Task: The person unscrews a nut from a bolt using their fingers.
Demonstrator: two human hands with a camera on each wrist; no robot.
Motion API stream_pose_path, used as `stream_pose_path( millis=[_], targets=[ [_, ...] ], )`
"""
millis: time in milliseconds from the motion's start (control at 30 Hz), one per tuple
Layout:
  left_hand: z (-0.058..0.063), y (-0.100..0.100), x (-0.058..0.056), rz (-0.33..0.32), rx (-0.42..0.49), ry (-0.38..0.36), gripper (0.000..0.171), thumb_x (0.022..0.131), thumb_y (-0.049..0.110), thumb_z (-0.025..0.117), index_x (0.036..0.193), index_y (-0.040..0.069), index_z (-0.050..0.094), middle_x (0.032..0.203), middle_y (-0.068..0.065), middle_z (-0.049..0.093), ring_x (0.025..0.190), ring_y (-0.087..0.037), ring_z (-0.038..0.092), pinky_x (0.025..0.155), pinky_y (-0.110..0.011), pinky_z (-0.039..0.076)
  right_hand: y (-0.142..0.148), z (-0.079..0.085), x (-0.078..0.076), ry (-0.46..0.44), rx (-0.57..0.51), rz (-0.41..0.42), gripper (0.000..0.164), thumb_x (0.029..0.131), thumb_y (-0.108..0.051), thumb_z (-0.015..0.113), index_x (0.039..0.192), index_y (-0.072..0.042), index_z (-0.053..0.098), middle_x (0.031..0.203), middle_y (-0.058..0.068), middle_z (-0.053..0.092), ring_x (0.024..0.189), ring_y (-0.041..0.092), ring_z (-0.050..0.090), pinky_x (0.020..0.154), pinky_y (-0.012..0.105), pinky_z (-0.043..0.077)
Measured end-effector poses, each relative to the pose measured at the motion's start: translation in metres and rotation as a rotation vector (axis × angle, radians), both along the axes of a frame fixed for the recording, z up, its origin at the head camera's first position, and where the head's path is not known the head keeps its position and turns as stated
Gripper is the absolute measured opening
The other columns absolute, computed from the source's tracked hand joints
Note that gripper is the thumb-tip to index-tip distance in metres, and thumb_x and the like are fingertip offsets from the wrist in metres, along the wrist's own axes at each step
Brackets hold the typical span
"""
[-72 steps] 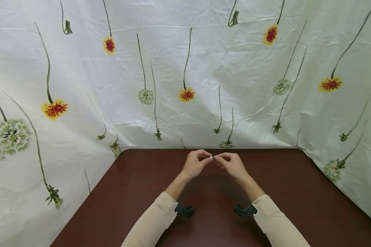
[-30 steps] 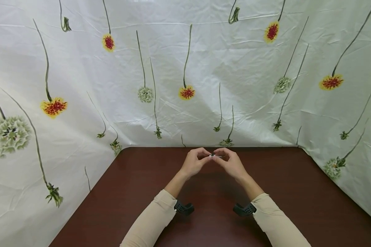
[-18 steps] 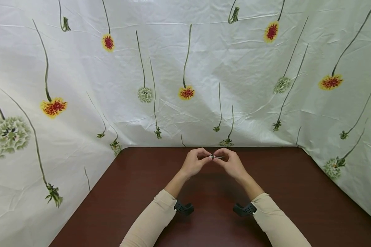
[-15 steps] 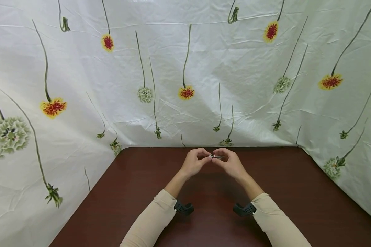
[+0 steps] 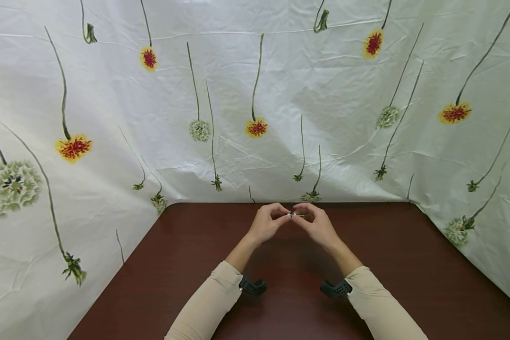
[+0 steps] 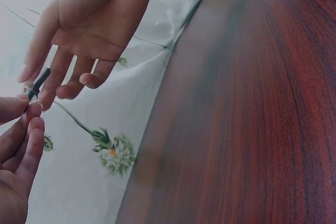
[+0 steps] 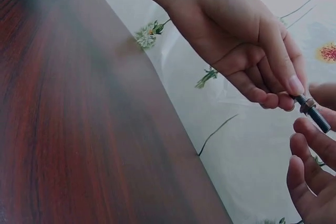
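A dark threaded bolt (image 7: 319, 121) is held above the table's far edge, a nut (image 7: 307, 105) partway along its shaft. One end of it is pinched between the thumb and index finger of my left hand (image 5: 263, 225). The thumb and index finger of my right hand (image 5: 320, 226) curl round the nut, one on each side; how firmly they touch it is hard to see. In the left wrist view the bolt (image 6: 42, 78) points from the left fingertips toward the right palm. Its pinched end is hidden by the fingers.
A dark red wooden table (image 5: 289, 274) lies under both forearms. Behind it and along its sides hangs a white cloth (image 5: 221, 156) printed with flowers. Dark straps (image 5: 252, 287) sit on both wrists, over the beige sleeves (image 5: 208, 302).
Over the last seconds, the right thumb and index finger have shifted round the nut, parting and closing slightly. The bolt's shaft has come into view between the right fingers. My left hand stays nearly still.
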State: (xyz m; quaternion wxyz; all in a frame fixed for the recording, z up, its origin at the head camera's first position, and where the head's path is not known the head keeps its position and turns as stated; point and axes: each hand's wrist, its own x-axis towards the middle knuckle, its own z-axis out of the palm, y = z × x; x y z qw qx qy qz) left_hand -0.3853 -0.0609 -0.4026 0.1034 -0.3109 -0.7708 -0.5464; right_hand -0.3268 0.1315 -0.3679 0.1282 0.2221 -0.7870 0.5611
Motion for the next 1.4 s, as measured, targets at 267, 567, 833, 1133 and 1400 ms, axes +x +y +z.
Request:
stream_pose_path(
  millis=[267, 567, 833, 1133, 1400],
  targets=[
    [0.001, 0.0, -0.002, -0.012, 0.015, -0.003, 0.006, 0.096, 0.007, 0.075, 0.102, 0.005, 0.075, 0.098, -0.003, 0.077, 0.094, -0.026, 0.072, 0.081, -0.038, 0.056, 0.0, -0.002, -0.002, 0.068, -0.003, 0.002, 0.017, 0.097, 0.004, 0.069, 0.111, 0.013, 0.067, 0.108, 0.027, 0.069, 0.092, 0.038, 0.064, 0.076, 0.039, 0.051],
    [0.002, 0.0, 0.0, -0.023, 0.022, -0.017, 0.006, 0.097, 0.007, 0.074, 0.102, 0.004, 0.074, 0.098, -0.007, 0.077, 0.095, -0.03, 0.072, 0.081, -0.038, 0.056, 0.004, -0.025, -0.026, 0.032, 0.029, -0.067, 0.018, 0.1, -0.007, 0.07, 0.113, 0.005, 0.073, 0.104, 0.017, 0.072, 0.083, 0.026, 0.061, 0.068, 0.032, 0.048],
    [0.002, 0.0, 0.0, -0.025, 0.035, -0.023, 0.007, 0.097, 0.006, 0.074, 0.103, 0.003, 0.075, 0.099, -0.008, 0.077, 0.094, -0.029, 0.072, 0.081, -0.038, 0.056, 0.008, -0.036, -0.038, 0.052, -0.004, -0.006, 0.026, 0.098, -0.009, 0.074, 0.121, 0.002, 0.069, 0.115, 0.016, 0.071, 0.099, 0.034, 0.066, 0.081, 0.042, 0.053],
    [0.002, -0.001, 0.0, -0.026, 0.027, -0.027, 0.007, 0.097, 0.007, 0.074, 0.103, 0.005, 0.075, 0.099, -0.005, 0.077, 0.093, -0.023, 0.072, 0.081, -0.037, 0.056, 0.005, -0.036, -0.037, 0.042, 0.013, -0.027, 0.017, 0.1, -0.007, 0.07, 0.113, 0.004, 0.072, 0.108, 0.017, 0.071, 0.09, 0.037, 0.065, 0.072, 0.039, 0.054],
    [0.002, -0.001, 0.0, -0.011, 0.016, -0.031, 0.007, 0.098, 0.009, 0.074, 0.104, 0.007, 0.075, 0.102, -0.008, 0.077, 0.097, -0.025, 0.071, 0.082, -0.04, 0.055, 0.005, -0.032, -0.031, 0.033, 0.02, -0.019, 0.028, 0.102, -0.013, 0.069, 0.123, 0.005, 0.067, 0.114, 0.02, 0.07, 0.097, 0.035, 0.066, 0.078, 0.04, 0.055]
  ],
)
